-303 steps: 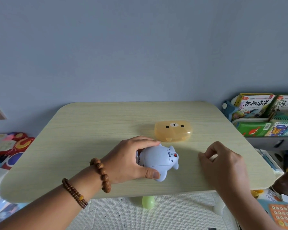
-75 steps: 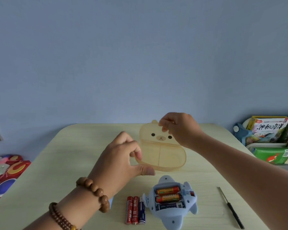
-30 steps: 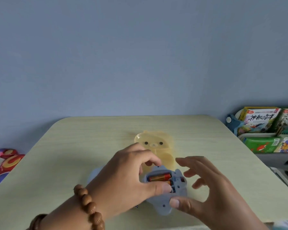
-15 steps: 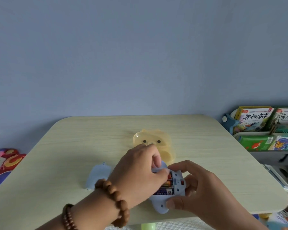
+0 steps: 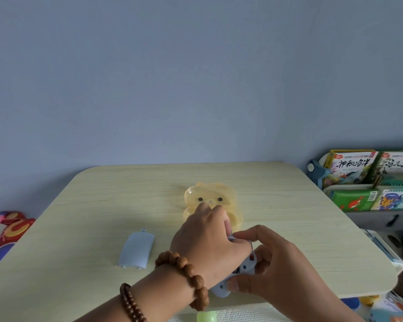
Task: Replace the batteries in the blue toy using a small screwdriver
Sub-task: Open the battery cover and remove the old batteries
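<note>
Near the front edge of the pale wood-grain table (image 5: 102,205), both hands clasp the smooth blue plastic toy (image 5: 219,292). The left hand (image 5: 207,242) curls over its top and the right hand (image 5: 275,270) pinches its side. Its curved cover (image 5: 137,251) lies to the left, and a translucent yellow bear-shaped case (image 5: 209,197) sits behind.

The table (image 5: 102,205) looked like pale, matt wood grain. The box (image 5: 209,194) was translucent, glossy plastic; the toy (image 5: 220,290) and the cover (image 5: 136,249) left of it were smooth, matt plastic. The bracelet (image 5: 184,268) beads were polished wood.
</note>
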Tool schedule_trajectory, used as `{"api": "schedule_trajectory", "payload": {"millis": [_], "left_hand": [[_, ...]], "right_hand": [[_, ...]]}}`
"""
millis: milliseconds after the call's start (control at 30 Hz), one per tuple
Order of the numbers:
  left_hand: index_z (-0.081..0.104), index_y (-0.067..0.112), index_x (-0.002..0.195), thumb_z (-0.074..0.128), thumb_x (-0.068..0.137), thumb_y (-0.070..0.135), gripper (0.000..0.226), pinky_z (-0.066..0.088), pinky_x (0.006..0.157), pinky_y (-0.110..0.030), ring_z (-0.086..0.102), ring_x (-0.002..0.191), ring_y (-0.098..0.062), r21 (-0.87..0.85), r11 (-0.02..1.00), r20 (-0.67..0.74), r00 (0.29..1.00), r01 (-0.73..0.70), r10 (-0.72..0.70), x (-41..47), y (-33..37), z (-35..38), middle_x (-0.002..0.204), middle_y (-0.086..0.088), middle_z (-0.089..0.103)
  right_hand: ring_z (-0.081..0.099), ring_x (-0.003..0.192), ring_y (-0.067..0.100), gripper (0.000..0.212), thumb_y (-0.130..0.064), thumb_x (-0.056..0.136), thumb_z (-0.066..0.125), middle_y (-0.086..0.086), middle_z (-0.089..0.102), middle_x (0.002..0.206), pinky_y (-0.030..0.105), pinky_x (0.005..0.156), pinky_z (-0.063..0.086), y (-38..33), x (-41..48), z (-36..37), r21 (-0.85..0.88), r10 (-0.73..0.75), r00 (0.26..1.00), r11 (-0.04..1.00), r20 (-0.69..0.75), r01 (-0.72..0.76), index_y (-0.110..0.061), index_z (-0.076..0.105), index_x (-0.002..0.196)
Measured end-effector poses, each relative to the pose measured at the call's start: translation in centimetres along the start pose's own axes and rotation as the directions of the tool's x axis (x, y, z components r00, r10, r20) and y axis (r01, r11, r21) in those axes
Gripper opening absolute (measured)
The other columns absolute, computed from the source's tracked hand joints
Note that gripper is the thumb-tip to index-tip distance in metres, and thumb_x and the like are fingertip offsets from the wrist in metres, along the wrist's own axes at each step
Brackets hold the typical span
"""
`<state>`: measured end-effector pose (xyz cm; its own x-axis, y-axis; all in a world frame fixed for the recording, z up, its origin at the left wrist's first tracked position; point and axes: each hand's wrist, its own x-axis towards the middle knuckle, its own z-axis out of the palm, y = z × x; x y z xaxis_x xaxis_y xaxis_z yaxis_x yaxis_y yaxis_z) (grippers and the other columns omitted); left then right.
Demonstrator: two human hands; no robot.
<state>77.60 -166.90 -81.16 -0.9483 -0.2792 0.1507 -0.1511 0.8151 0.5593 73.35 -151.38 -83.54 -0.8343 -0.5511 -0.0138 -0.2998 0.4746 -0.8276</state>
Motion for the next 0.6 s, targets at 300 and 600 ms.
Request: {"api": "schedule_trajectory", "payload": {"millis": [300,600], "left_hand": [[0.05,0.035,0.095,0.061,0.083,0.042,0.018,0.046,0.061,-0.016,0.05,0.08,-0.003,0.056,0.954,-0.051,0.954,-0.294,0.297,-0.9,-1.9,0.0,0.098,0.017,0.04],[0.076,0.03,0.093,0.066,0.083,0.043,0.019,0.056,0.065,-0.027,0.058,0.083,-0.003,0.056,0.908,-0.166,0.892,-0.416,0.42,-0.4,-3.4,0.0,0.09,0.017,0.059]], "right_hand": [[0.058,0.054,0.003,0.061,-0.042,0.048,0.099,-0.003,0.075,0.073,0.02,0.058,0.05,0.1,-0.3,0.1,0.043,-0.024,1.0,0.999,-0.019,0.025,-0.046,0.064,0.098],[0.057,0.052,0.001,0.055,-0.029,0.051,0.1,-0.006,0.074,0.075,0.011,0.053,0.044,0.0,-0.3,0.3,0.06,-0.013,0.999,0.998,-0.034,0.015,-0.043,0.067,0.093]]}}
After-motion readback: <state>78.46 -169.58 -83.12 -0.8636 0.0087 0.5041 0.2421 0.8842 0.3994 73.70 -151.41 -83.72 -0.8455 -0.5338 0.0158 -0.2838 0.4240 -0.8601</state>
